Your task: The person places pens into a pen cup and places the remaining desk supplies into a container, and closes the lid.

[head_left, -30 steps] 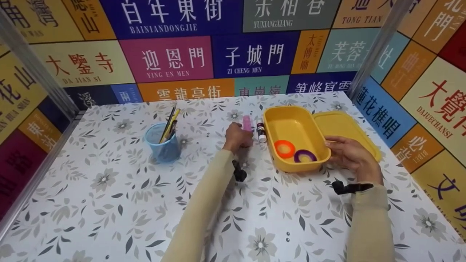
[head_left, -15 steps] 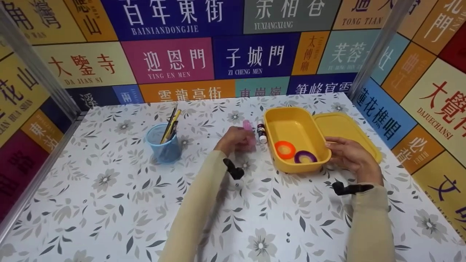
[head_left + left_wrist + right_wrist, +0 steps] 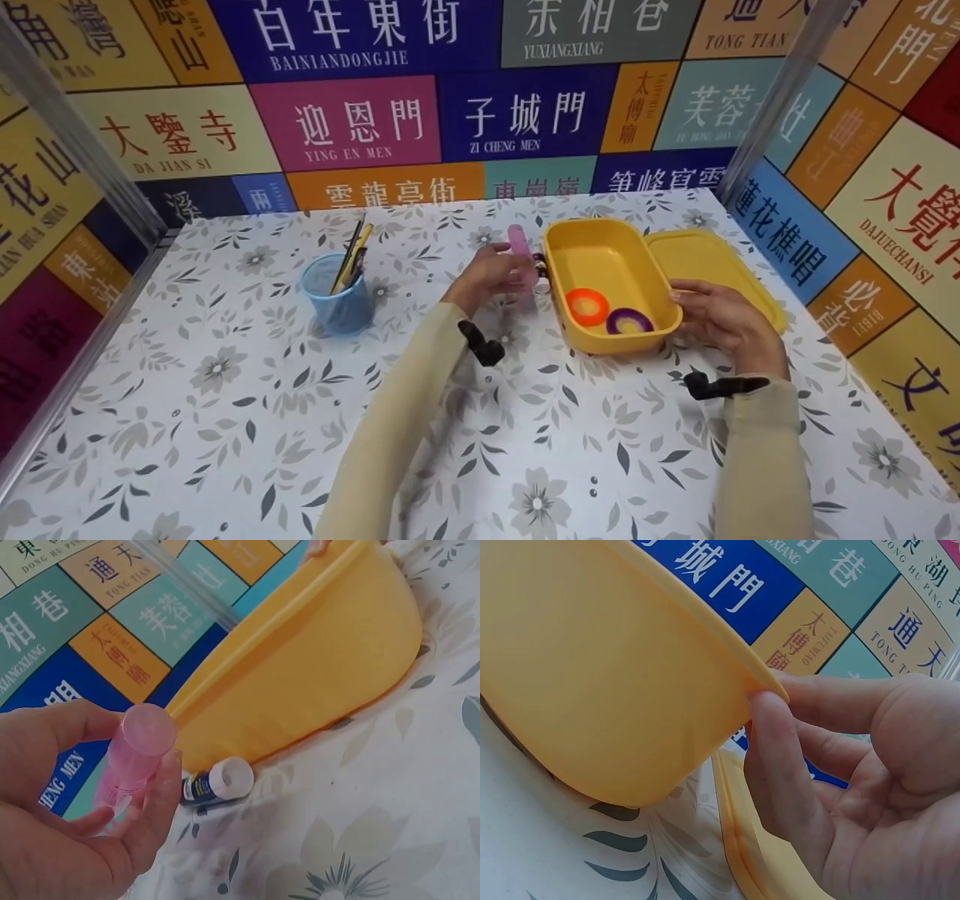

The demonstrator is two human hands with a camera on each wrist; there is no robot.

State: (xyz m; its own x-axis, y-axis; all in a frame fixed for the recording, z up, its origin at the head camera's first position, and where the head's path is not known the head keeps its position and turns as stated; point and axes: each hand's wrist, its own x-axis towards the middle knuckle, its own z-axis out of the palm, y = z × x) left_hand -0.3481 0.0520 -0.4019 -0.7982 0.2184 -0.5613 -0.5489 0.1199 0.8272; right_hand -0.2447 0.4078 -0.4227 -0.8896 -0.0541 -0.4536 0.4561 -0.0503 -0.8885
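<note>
Beside the box [image 3: 315, 652] that right fingers [image 3: 780, 765] pinch, left fingers [image 3: 156, 806] grip a pink tube [image 3: 147, 733].

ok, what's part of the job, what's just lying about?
Likely job:
pink tube, in left fingers
yellow box, in right fingers
orange ring, purple ring, inside it
possibly white-capped tube, yellow lid

Probably incidental:
blue pen cup

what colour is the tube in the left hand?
The tube is pink; best seen in the left wrist view.
</note>
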